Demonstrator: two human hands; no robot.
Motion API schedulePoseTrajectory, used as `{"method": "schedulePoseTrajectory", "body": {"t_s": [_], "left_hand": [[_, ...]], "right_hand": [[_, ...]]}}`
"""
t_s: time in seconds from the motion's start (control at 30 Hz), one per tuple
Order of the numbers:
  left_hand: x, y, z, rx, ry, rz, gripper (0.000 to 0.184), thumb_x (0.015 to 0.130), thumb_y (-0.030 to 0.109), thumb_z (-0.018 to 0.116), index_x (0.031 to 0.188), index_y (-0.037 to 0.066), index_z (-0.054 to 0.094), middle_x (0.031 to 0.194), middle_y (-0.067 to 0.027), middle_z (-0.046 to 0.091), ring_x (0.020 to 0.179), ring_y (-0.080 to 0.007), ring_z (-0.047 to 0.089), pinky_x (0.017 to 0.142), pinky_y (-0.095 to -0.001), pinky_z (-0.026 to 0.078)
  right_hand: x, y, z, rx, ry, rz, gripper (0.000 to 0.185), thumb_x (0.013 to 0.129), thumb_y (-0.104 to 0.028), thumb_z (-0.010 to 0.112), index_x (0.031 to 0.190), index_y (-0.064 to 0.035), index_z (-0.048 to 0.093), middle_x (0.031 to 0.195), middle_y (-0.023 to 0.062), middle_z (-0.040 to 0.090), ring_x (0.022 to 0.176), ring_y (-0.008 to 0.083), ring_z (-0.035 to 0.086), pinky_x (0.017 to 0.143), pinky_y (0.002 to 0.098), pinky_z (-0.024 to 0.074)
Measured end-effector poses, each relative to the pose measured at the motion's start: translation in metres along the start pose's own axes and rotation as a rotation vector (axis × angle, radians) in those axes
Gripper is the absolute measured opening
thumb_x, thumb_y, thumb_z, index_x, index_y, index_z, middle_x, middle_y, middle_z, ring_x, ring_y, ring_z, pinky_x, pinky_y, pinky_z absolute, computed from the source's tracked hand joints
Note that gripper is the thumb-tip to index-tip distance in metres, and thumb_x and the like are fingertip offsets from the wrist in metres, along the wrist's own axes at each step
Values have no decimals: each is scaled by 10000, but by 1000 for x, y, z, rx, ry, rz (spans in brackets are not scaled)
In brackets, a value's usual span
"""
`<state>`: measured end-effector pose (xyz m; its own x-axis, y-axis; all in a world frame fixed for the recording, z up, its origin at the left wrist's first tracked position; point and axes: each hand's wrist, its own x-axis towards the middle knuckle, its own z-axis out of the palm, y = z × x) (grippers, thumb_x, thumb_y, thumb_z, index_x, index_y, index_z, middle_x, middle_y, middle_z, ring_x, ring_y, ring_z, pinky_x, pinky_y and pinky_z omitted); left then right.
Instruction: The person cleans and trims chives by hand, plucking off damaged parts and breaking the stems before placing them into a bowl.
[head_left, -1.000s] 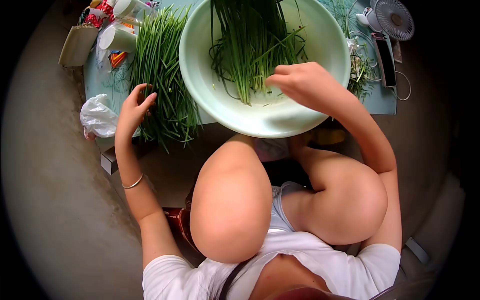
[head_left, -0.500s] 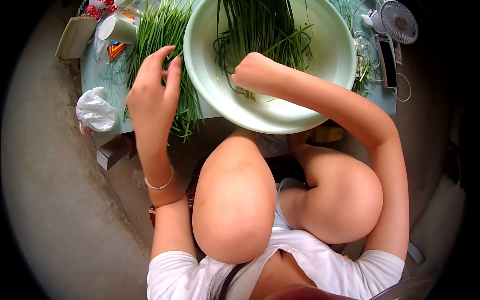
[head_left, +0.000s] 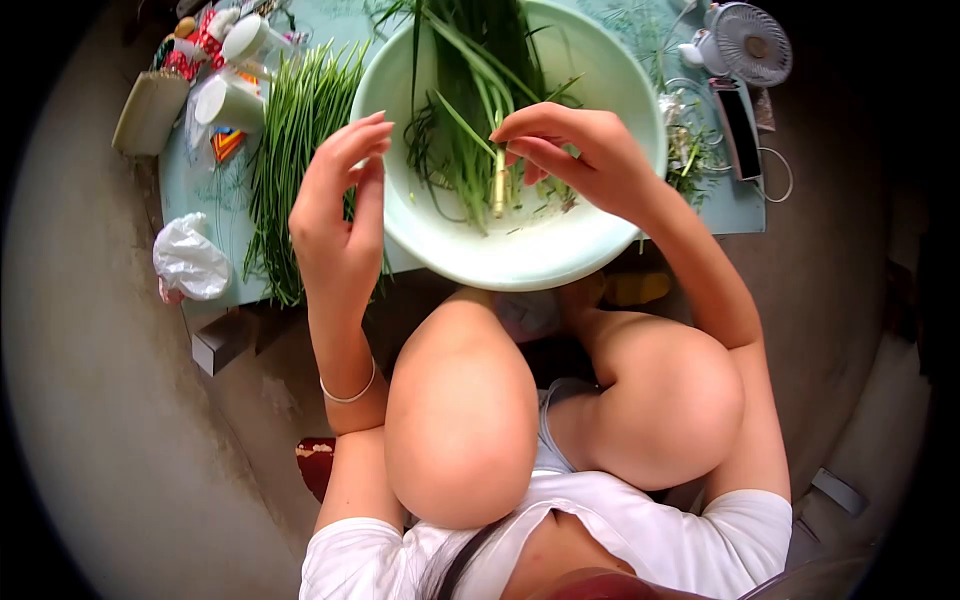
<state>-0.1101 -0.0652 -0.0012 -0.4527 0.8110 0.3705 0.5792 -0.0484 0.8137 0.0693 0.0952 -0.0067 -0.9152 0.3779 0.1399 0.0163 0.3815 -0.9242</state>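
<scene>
My right hand (head_left: 585,155) is over the pale green basin (head_left: 540,262), pinching a chive stalk (head_left: 499,185) near its pale lower end. Long green leaves rise from that stalk toward the back. Beneath it, a dark bunch of garlic chives (head_left: 470,75) lies in the basin, with loose bits around the bottom. At the basin's left rim, my left hand (head_left: 340,205) is raised with loosely curved fingers, thumb apart, and nothing visible in it. Just beyond that hand, a thick pile of garlic chives (head_left: 295,150) rests on the table, its ends hanging past the front edge.
On the table's left stand white cups (head_left: 228,104), a crumpled white plastic bag (head_left: 190,258) and a cream box-like object (head_left: 150,112). To the right are a small fan (head_left: 750,45), a phone (head_left: 738,130) with a cable, and a heap of trimmings (head_left: 690,165). My knees are below the basin.
My right hand has turned and lifted, now showing a chive stalk in its fingertips. The left hand has shifted toward the basin rim. The whole view has moved slightly.
</scene>
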Motion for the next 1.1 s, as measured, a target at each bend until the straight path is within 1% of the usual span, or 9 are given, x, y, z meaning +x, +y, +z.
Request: {"method": "schedulePoseTrajectory", "body": {"t_s": [0.13,0.3,0.43,0.53,0.7,0.77,0.9,0.93,1.1], "left_hand": [[25,38,8,72,-103,302,335,832,4,560,1166,41,568,1238,-149,540,1139,-303,526,940,-376,413],[63,96,17,132,-96,609,361,828,33,583,1188,42,553,1209,-164,548,1136,-330,517,948,-375,404],[77,135,36,-124,-203,570,295,842,70,599,1133,34,573,984,-117,633,928,-241,616,804,-321,473],[76,132,60,-352,-231,209,163,896,139,569,986,13,620,670,-37,583,538,-59,532,481,-202,409],[70,101,82,-375,-399,-145,175,914,157,548,950,3,621,647,16,524,529,-32,419,467,-194,328],[67,81,93,-480,-457,-194,233,947,209,503,974,4,611,603,44,480,434,12,362,371,-155,251],[62,55,110,-404,-543,-279,253,952,224,487,953,5,612,585,51,462,416,12,337,367,-158,216],[63,53,108,-425,-603,-370,228,919,198,540,953,-18,602,710,14,534,643,-41,476,556,-185,374],[52,53,122,-332,-591,-312,191,852,134,625,1009,30,595,788,-32,597,694,-86,558,608,-211,438]], "right_hand": [[-12,-19,-12,385,127,-113,164,925,-64,485,1074,-15,533,856,68,636,655,116,627,556,220,501],[-18,-61,-49,602,91,-237,221,924,-77,432,1126,3,470,846,127,615,599,132,594,522,224,491],[-26,-88,-69,968,80,-305,258,928,-132,432,1154,-8,446,813,124,600,586,146,590,460,240,469],[-34,-85,-71,1049,113,-242,277,929,-153,460,1162,-5,455,815,116,606,594,137,594,477,228,470],[-50,-41,-73,772,369,-29,314,907,-142,529,1185,-6,477,822,104,602,564,119,569,466,217,455],[-52,-21,-73,618,493,-22,305,898,-167,560,1150,-3,506,817,98,606,559,108,564,471,215,453],[-54,5,-68,594,568,51,206,897,-138,568,1048,2,567,767,73,614,553,101,562,476,212,450],[-54,9,-67,654,577,47,158,881,-120,593,970,11,597,744,68,634,578,98,590,504,217,473],[-58,21,-55,615,623,93,137,871,-100,607,938,18,613,733,71,646,569,95,598,511,211,490]]}}
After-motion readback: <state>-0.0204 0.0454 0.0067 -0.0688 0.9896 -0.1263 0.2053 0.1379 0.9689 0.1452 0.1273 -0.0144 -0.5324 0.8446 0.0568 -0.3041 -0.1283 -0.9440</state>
